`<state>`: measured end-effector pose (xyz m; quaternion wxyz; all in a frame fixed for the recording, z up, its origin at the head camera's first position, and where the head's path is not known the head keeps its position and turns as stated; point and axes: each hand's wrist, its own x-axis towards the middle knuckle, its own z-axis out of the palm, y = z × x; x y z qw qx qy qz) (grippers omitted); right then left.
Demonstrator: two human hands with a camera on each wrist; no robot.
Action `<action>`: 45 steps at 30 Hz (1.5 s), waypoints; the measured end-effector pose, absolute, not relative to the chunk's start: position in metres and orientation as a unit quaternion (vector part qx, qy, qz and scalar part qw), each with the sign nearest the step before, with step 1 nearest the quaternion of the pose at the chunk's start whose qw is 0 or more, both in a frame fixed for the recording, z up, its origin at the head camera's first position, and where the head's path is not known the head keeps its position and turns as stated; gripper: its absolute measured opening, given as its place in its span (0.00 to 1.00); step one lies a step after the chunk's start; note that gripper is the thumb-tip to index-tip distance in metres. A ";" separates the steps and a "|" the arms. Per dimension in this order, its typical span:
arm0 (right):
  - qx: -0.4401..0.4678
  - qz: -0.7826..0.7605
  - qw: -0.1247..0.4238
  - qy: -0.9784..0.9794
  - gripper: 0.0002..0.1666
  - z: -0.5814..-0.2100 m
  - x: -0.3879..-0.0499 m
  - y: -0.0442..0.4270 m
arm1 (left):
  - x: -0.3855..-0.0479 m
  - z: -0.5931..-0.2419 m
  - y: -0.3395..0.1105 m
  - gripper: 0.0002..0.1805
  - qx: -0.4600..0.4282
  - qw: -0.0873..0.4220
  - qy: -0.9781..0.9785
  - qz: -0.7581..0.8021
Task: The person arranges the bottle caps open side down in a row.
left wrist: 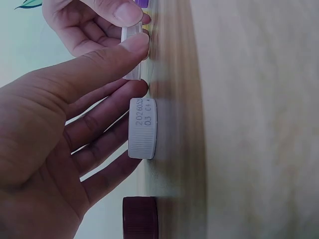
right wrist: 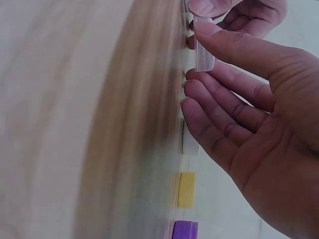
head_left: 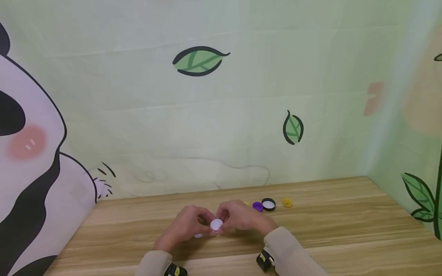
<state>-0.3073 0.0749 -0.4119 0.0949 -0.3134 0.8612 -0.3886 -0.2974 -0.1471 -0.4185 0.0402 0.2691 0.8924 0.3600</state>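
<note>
My left hand (head_left: 188, 226) and right hand (head_left: 239, 215) meet low over the wooden table, both pinching one whitish translucent bottle cap (head_left: 216, 224) between thumbs and fingers. The ridged side of this cap (right wrist: 205, 59) shows in the right wrist view, its flat face tilted up in the head view. Just beside the left fingers a white ridged cap (left wrist: 142, 128) with a printed date sits on the tabletop. Further along stands a dark red cap (left wrist: 140, 217). Behind the right fingers, a pale cap (right wrist: 190, 139) is partly hidden.
To the right of the hands lie a purple cap (head_left: 257, 207), a black-rimmed cap (head_left: 268, 204) with a white inside, and a yellow cap (head_left: 287, 202). Another yellow piece (head_left: 246, 204) peeks out behind the right hand. A printed cloth backdrop (head_left: 241, 134) borders the table's far edge (head_left: 328, 180).
</note>
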 end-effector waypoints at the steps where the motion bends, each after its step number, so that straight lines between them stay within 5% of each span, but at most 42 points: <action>1: -0.313 -0.388 0.095 0.862 0.17 -0.412 -0.307 0.075 | -0.298 -0.419 -0.147 0.13 0.271 0.038 0.893 0.357; 45: -0.305 -0.374 0.104 0.870 0.17 -0.414 -0.305 0.074 | -0.296 -0.417 -0.147 0.16 0.298 0.033 0.894 0.333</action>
